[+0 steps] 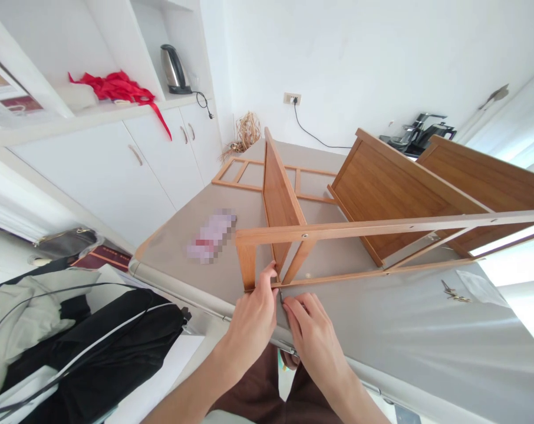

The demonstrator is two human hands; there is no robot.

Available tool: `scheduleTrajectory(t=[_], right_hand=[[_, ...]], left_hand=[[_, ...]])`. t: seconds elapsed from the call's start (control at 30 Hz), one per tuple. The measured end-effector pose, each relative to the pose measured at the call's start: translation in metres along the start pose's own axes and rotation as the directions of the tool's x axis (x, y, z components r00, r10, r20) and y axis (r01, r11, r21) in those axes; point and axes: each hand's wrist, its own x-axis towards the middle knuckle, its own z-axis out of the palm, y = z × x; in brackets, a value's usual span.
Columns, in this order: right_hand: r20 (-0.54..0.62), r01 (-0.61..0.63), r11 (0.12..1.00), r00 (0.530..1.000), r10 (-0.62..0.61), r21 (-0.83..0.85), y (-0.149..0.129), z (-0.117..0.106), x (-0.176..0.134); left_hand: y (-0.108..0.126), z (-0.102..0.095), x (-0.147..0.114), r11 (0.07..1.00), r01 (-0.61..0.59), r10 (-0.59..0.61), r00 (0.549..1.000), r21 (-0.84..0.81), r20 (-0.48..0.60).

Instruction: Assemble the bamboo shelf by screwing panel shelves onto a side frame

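One wooden rack (395,188) is set on the tabletop (165,247); judged stiff, fairly light, best gripped by its upper rail (359,228). Left hand (254,306) half-curled at the lower rail (338,279), hold unclear; thin metal tool (281,295) pinched by right hand (315,330).

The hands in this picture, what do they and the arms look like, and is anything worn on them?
The left hand and right hand are bare human hands, with no gloves and no rings or markings that I can see. The forearms show no sleeves or watch.
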Motion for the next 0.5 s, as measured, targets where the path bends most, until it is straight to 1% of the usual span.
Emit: scheduleTrajectory(t=[0.17,0.27,0.37,0.5], right_hand=[[-0.008,0.003,1.0,1.0,-0.003,-0.009,0.0003,0.0009,0.0012],[-0.026,-0.006,1.0,1.0,0.006,-0.002,-0.0003,-0.0004,0.0023],[-0.037,-0.011,1.0,0.999,0.011,-0.003,-0.0016,-0.0019,0.002],[-0.021,-0.021,1.0,1.0,0.021,-0.004,-0.003,-0.0027,0.0002]], left_hand=[[0.0013,-0.0001,0.0081,0.995,-0.04,0.04,0.999,-0.092,0.008],[-0.0004,0.0034,0.0095,0.996,-0.053,0.051,0.998,-0.076,-0.021],[-0.0005,0.0049,0.0084,0.997,-0.039,0.036,0.999,-0.071,-0.039],[0.0013,0.0036,0.0083,0.996,-0.043,0.04,0.998,-0.083,-0.046]])
